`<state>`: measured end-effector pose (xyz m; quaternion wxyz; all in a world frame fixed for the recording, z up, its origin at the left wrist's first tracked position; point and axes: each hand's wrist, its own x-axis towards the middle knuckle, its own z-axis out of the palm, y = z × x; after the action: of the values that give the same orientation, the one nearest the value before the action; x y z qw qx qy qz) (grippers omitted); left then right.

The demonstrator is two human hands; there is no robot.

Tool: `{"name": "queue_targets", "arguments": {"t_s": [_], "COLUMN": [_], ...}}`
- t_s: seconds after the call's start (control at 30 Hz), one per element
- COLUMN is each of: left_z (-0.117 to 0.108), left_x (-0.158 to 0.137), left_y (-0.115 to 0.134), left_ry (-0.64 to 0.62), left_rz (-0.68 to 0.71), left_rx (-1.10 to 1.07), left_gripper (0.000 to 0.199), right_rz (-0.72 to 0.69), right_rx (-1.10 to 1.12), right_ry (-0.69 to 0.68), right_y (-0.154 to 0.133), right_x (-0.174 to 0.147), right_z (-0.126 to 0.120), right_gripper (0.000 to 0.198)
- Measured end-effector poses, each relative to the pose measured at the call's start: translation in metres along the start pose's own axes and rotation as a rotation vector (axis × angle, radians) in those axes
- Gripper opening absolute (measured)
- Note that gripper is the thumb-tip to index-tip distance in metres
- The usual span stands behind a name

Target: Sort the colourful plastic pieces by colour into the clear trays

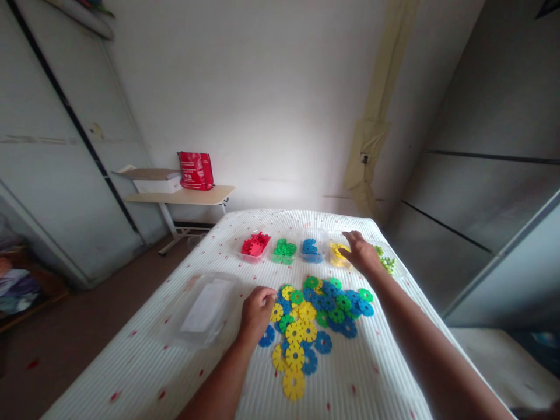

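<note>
A loose pile of notched plastic discs [301, 332] in yellow, blue and green lies on the bed. At the left edge of the pile, my left hand [258, 313] is closed, thumb and fingertips together; whatever they may hold is hidden. My right hand [359, 252] is over the clear box of yellow discs [338, 255], its thumb and fingers apart with nothing visible between them. Beside that box stand a box of blue discs [311, 249] and a box of green discs [284, 251].
Farther left is a box of red pieces [255, 246]. Light green pieces [387, 261] lie in a container behind my right forearm. A clear plastic lid or tray [205, 309] rests left of the pile. A side table [192, 196] with a red bag [196, 171] stands by the wall.
</note>
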<state>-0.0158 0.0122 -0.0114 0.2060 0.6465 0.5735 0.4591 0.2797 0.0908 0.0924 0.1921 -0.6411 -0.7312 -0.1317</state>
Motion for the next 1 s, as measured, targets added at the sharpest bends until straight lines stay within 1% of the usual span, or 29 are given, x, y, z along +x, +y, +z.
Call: {"name": "queue_targets", "arguments": {"t_s": [0.07, 0.13, 0.3, 0.4, 0.53, 0.6, 0.7, 0.8, 0.87, 0.93, 1.0], "left_z": [0.000, -0.001, -0.002, -0.002, -0.006, -0.010, -0.021, -0.034, -0.041, -0.047, -0.049], "left_x": [0.000, 0.000, -0.001, 0.000, 0.000, -0.003, -0.013, -0.028, -0.037, -0.043, -0.046], "left_y": [0.001, 0.002, 0.002, 0.001, 0.005, 0.009, 0.014, 0.014, 0.015, 0.018, 0.022], "left_ry": [-0.002, -0.005, 0.006, 0.013, -0.006, -0.050, -0.147, -0.187, -0.222, -0.289, -0.351], "left_rz": [-0.005, -0.010, -0.030, -0.046, -0.064, -0.062, -0.052, -0.062, -0.065, -0.044, -0.009], "left_rx": [0.001, -0.003, -0.027, -0.047, -0.037, 0.007, 0.095, 0.168, 0.197, 0.245, 0.323], "left_gripper": [0.018, 0.018, 0.019, 0.019, 0.020, 0.018, 0.012, 0.009, 0.014, 0.021, 0.021], "right_rz": [-0.011, -0.041, -0.129, -0.137, -0.110, -0.123, -0.138, -0.124, -0.118, -0.120, -0.128], "right_rx": [0.010, 0.041, 0.086, 0.089, 0.107, 0.124, 0.156, 0.193, 0.205, 0.206, 0.203], "right_ry": [0.052, 0.101, 0.166, 0.194, 0.212, 0.195, 0.186, 0.214, 0.238, 0.266, 0.290], "right_y": [-0.004, -0.007, 0.004, 0.015, 0.022, 0.023, 0.024, 0.025, 0.026, 0.026, 0.027], "right_x": [-0.010, -0.028, -0.080, -0.098, -0.103, -0.102, -0.101, -0.101, -0.100, -0.100, -0.100], "right_z": [0.001, 0.003, 0.016, 0.025, 0.032, 0.035, 0.035, 0.034, 0.033, 0.035, 0.037], "right_gripper": [0.035, 0.029, 0.032, 0.034, 0.035, 0.036, 0.036, 0.034, 0.033, 0.032, 0.031]}}
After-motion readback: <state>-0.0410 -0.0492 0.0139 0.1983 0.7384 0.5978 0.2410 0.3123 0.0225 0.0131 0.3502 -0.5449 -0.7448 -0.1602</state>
